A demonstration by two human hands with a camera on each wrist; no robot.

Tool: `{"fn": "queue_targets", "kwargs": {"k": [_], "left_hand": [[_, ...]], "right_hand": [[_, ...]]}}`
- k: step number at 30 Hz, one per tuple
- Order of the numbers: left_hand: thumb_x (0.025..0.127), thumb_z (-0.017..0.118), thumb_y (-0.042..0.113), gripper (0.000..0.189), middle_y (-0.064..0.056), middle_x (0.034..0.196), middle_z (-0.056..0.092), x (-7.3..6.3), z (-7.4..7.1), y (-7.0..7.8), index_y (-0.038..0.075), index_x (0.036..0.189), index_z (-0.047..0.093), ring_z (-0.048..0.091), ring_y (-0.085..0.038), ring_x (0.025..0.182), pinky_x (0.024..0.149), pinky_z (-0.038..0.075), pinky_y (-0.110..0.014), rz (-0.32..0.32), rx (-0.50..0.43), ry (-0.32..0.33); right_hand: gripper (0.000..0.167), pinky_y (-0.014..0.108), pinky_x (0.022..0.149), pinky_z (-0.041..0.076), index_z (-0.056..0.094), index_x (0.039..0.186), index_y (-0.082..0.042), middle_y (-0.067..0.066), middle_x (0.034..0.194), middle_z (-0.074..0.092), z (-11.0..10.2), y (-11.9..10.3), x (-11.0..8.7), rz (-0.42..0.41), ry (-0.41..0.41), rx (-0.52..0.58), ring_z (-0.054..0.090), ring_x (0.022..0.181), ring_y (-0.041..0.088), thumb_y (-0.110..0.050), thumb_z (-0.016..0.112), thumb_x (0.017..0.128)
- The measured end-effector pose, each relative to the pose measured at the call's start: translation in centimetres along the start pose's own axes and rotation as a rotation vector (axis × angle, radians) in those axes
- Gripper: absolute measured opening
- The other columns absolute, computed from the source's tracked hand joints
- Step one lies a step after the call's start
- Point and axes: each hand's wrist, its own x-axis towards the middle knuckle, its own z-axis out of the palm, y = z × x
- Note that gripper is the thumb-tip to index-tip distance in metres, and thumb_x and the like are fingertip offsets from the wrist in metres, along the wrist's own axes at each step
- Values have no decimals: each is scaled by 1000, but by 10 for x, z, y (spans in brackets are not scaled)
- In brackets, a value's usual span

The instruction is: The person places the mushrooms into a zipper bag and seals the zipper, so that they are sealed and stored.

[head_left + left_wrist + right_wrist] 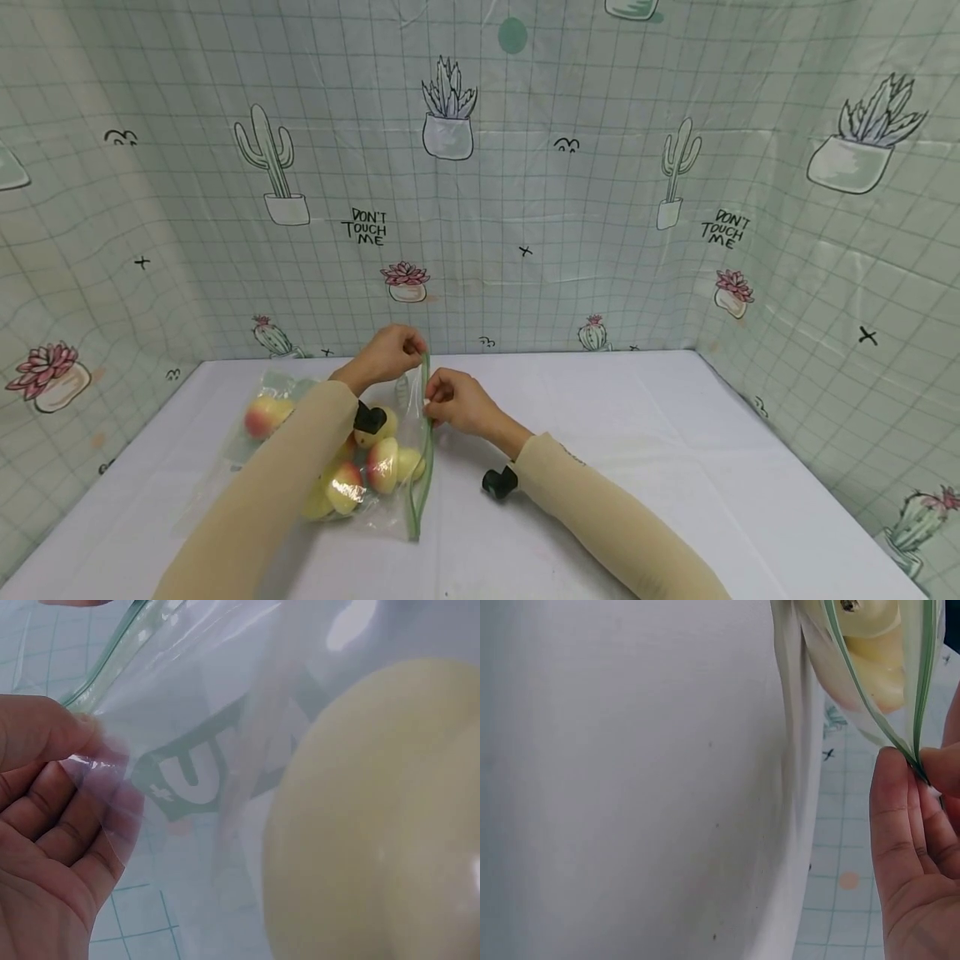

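Note:
A clear zip bag [382, 518] with a green zip strip [427, 487] along its open edge lies at the left of the table. Several yellow and red fruits [383, 467] are inside it. My left hand [384, 357] pinches the bag's far corner beside the zip. In the left wrist view its thumb presses the clear film, and a pale yellow fruit [375, 817] looms close. Nearer to me along the strip, my right hand [462, 402] pinches the zip between thumb and fingers. The two green strips [853, 679] spread apart beyond those fingers in the right wrist view.
A white cloth covers the table [615, 450]. Behind and at both sides hangs a gridded curtain [517, 200] printed with potted plants. Black wrist cameras [498, 483] sit on both sleeves. My left forearm covers part of the bag.

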Motion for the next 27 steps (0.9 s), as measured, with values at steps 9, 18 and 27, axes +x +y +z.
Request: {"fn": "queue_targets", "kwargs": {"k": [9, 18, 27], "left_hand": [[85, 58, -3, 12, -10, 86, 64, 1, 2, 2, -2, 95, 65, 59, -20, 78, 67, 49, -29, -37, 32, 9], [87, 58, -1, 13, -12, 89, 64, -2, -2, 4, -3, 97, 65, 60, -22, 81, 68, 50, -32, -23, 29, 13], [86, 57, -1, 13, -11, 86, 63, -3, -4, 3, -3, 96, 65, 58, -21, 78, 67, 48, -31, -31, 20, 34]], "right_hand": [[16, 41, 64, 56, 56, 92, 3, 6, 72, 59, 4, 1, -6, 7, -40, 22, 61, 64, 20, 5, 68, 82], [15, 33, 60, 55, 55, 89, -3, 4, 71, 59, 5, -3, -10, 4, -69, -18, 61, 60, 15, 3, 68, 82], [14, 42, 64, 55, 57, 89, -2, 5, 71, 62, 6, -8, -15, 12, -103, -39, 63, 61, 18, 2, 69, 83]]}}
